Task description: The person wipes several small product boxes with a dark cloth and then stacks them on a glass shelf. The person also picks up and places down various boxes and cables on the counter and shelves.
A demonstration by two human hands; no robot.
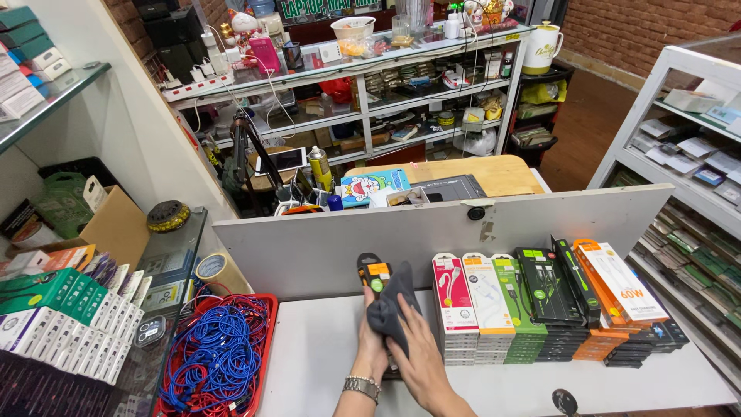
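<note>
Single head view, steeply down and forward, close over the white counter [324, 347].

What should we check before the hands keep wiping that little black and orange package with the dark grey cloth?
1. Left hand holds the small black and orange package up: ok.
2. Right hand presses the dark grey cloth on it: ok.
3. Package wiped clean: cannot tell, the cloth hides most of it.
4. Row of upright cable boxes standing beside the hands, not tipped: ok.
5. White tabletop under the hands bare: ok.
</note>
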